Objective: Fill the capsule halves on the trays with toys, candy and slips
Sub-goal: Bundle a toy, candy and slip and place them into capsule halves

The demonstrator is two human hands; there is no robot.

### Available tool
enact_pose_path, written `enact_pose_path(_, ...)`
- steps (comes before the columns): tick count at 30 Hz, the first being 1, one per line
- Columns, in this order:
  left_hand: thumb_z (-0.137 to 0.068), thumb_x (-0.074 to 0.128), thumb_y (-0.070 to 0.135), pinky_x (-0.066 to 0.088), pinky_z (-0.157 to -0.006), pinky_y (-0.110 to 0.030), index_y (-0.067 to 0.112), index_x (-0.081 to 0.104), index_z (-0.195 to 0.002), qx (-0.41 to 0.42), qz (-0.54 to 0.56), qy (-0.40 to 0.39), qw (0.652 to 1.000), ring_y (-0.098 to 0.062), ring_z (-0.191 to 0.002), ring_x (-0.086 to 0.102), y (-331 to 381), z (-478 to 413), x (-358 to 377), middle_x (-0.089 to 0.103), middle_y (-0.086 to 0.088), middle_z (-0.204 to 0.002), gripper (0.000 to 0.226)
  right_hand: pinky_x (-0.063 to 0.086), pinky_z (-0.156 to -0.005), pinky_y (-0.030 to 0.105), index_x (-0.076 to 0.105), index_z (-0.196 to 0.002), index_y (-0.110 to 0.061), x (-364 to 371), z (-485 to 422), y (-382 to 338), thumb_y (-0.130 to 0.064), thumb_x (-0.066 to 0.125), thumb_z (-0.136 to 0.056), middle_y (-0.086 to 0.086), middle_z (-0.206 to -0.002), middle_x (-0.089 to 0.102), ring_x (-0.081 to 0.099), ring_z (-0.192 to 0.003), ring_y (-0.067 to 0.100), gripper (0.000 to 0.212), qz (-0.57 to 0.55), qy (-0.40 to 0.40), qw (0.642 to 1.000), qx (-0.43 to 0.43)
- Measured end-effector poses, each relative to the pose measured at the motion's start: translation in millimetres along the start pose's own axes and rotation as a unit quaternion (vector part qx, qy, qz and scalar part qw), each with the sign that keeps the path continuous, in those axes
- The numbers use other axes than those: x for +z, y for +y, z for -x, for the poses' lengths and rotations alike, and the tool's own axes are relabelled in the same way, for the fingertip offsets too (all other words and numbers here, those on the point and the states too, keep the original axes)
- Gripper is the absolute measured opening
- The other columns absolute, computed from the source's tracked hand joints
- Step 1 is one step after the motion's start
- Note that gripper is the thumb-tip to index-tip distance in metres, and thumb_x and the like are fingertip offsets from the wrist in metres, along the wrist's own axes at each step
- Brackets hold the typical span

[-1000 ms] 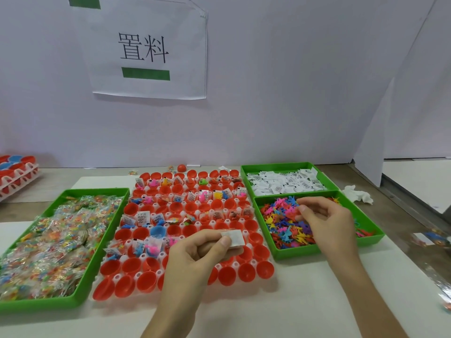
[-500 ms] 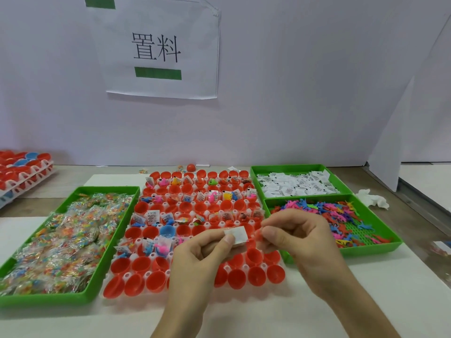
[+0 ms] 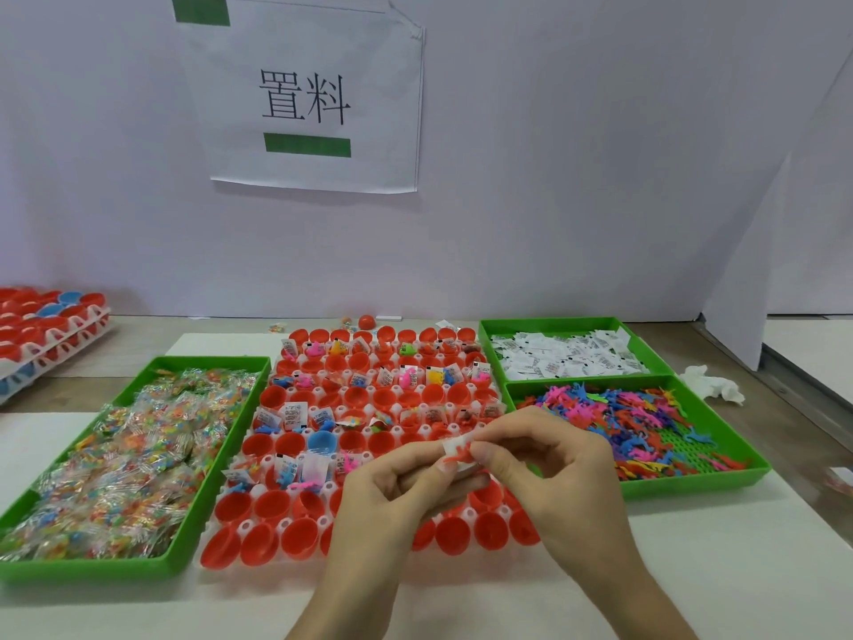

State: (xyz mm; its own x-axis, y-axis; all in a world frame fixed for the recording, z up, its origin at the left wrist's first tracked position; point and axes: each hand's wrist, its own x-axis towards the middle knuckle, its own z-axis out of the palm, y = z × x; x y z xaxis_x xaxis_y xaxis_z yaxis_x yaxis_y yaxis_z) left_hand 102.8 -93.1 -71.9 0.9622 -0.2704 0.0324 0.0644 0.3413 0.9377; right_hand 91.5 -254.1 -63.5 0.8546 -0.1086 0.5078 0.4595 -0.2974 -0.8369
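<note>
A tray of red capsule halves (image 3: 295, 533) lies in the middle of the table; its far rows hold toys, candy and slips, its near rows are bare. Above the tray's near right part, my left hand (image 3: 392, 496) pinches a white slip (image 3: 454, 443). My right hand (image 3: 549, 464) meets it there, pinching a small red toy (image 3: 457, 457) against the slip. A green bin of candy packets (image 3: 124, 455) stands left. At right are a green bin of white slips (image 3: 563, 358) and a green bin of coloured toys (image 3: 637, 422).
Stacked trays of red and blue capsule halves (image 3: 46, 330) stand at the far left. A crumpled white tissue (image 3: 711, 385) lies right of the bins. A loose red capsule (image 3: 366, 321) sits by the back wall, under a paper sign (image 3: 304, 94).
My right hand left the toy bin with a red toy and came left to meet my left hand and its slip. The camera also shifted, so the scene sits further right.
</note>
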Motion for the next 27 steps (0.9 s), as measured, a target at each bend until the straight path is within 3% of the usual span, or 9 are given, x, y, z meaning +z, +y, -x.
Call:
enact_pose_path(6,-0.081,0.072,0.021,0.058,-0.084,-0.023,0.024,0.079,-0.101,0.047,-0.049,-0.017,0.998,-0.024,-0.094,0.076,-1,3,3,0.079,-0.01,-0.096,0.021,0.057,-0.07,0.028,0.077,-0.088,-0.025,-7,-2,1,-0.019,0.077,-0.08,-0.007,-0.087,0.072,0.071,-0.084,0.018,0.01,0.032,-0.009,0.999,-0.04)
enact_pose_path(9,-0.083,0.07,0.018,0.058,-0.081,-0.022,0.018,0.08,-0.098,0.074,-0.051,0.005,0.996,-0.024,-0.092,0.076,-1,4,4,0.079,-0.009,-0.095,0.018,0.059,-0.073,0.03,0.075,-0.104,-0.034,-7,-4,2,-0.031,0.078,-0.081,-0.006,-0.094,0.071,0.07,-0.088,0.02,0.023,-0.003,-0.033,0.999,0.002)
enact_pose_path(12,-0.087,0.068,0.008,0.058,-0.077,-0.02,0.012,0.079,-0.097,0.106,-0.06,0.03,0.992,-0.021,-0.089,0.076,-2,4,5,0.079,-0.007,-0.095,0.015,0.06,-0.077,0.036,0.076,-0.104,-0.036,-4,-3,1,-0.044,0.075,-0.085,-0.004,-0.102,0.073,0.071,-0.096,0.021,0.02,-0.024,-0.087,0.996,0.024)
enact_pose_path(18,-0.092,0.066,0.003,0.058,-0.078,-0.02,0.015,0.075,-0.098,0.142,-0.134,0.074,0.978,-0.015,-0.092,0.075,-5,8,5,0.079,0.001,-0.093,0.016,0.055,-0.071,0.021,0.077,-0.093,-0.032,6,3,-4,-0.038,0.078,-0.08,-0.007,-0.094,0.075,0.071,-0.087,0.015,0.014,0.016,-0.036,0.999,-0.023)
enact_pose_path(23,-0.092,0.069,0.008,0.059,-0.078,-0.022,0.023,0.073,-0.096,0.168,-0.198,0.093,0.961,-0.009,-0.089,0.075,-5,10,7,0.078,0.008,-0.09,0.016,0.057,-0.07,0.023,0.077,-0.089,-0.031,7,3,-3,-0.037,0.074,-0.077,-0.006,-0.088,0.076,0.072,-0.083,0.015,0.014,0.016,-0.023,0.999,-0.015)
enact_pose_path(27,-0.093,0.069,0.011,0.061,-0.075,-0.026,0.022,0.07,-0.102,0.164,-0.23,0.039,0.959,-0.011,-0.08,0.075,12,8,-2,0.078,0.006,-0.085,0.014,0.058,-0.071,0.022,0.077,-0.089,-0.032,7,-7,-10,-0.032,0.075,-0.076,-0.006,-0.084,0.077,0.074,-0.079,0.014,0.013,-0.013,-0.038,0.999,-0.013)
